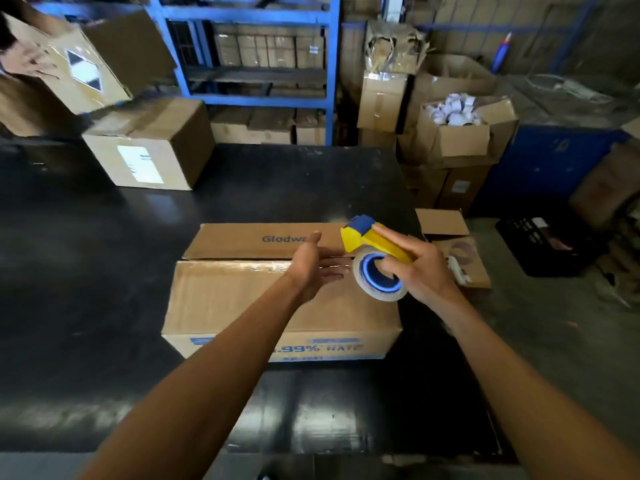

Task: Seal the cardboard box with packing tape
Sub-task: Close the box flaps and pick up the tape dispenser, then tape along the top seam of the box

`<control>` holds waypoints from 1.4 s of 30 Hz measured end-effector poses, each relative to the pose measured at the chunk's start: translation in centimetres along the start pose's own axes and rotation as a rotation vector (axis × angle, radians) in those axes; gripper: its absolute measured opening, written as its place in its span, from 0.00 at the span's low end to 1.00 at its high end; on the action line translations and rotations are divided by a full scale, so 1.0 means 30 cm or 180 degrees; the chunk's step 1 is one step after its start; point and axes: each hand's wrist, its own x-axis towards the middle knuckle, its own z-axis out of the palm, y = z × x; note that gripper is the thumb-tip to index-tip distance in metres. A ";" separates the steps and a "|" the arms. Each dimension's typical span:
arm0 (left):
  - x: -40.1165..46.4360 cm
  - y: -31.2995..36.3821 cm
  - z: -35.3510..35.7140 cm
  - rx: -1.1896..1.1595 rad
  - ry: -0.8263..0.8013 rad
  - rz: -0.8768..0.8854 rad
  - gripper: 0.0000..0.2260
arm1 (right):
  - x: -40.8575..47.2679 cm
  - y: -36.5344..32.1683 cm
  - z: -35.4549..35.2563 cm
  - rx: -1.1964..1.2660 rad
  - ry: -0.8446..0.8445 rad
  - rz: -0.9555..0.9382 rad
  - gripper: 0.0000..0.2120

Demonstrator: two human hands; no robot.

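A brown cardboard box (225,299) with blue print lies on the black table (86,271) in front of me. Its near flap is folded down, while the far flap (242,240) looks slightly raised. A shiny strip of tape runs along the seam between them. My right hand (420,268) grips a yellow and blue tape dispenser (372,251) with a clear tape roll, held just above the box's right end. My left hand (311,268) hovers flat with fingers spread over the seam, close to the dispenser.
A labelled carton (152,147) sits at the table's far left, a tilted box (79,60) above it. Blue shelving (256,64) with cartons stands behind. Right of the table are stacked boxes (460,133), a small box with tape rolls (460,258) and a black crate (547,244).
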 end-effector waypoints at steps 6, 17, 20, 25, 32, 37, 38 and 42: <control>-0.115 0.177 -0.258 -0.0852 -0.0387 -0.0021 0.29 | 0.058 -0.041 0.206 -0.1481 -0.0019 -0.1377 0.25; -0.082 0.317 -0.552 -0.0792 0.0415 -0.0131 0.04 | 0.258 -0.193 0.490 -0.0836 -0.0419 -0.1240 0.28; -0.034 0.304 -0.609 -0.0664 0.1144 0.0039 0.08 | 0.333 -0.203 0.579 -0.1010 -0.0772 -0.1136 0.27; 0.011 0.210 -0.750 -0.0635 0.2288 0.0080 0.04 | 0.406 -0.135 0.664 -0.1677 -0.1489 -0.1140 0.27; 0.007 0.085 -0.793 -0.0065 0.2846 0.0529 0.07 | 0.491 -0.064 0.655 -0.2408 -0.2002 -0.1383 0.26; 0.015 0.025 -0.813 0.0448 0.3319 0.0571 0.07 | 0.519 -0.091 0.754 -0.2846 -0.2109 -0.1575 0.25; 0.017 0.010 -0.818 0.0436 0.3357 0.0560 0.07 | 0.523 -0.097 0.765 -0.2934 -0.2150 -0.1593 0.25; 0.039 -0.029 -0.825 0.0323 0.3485 0.0508 0.07 | 0.530 -0.110 0.781 -0.3082 -0.2236 -0.1655 0.24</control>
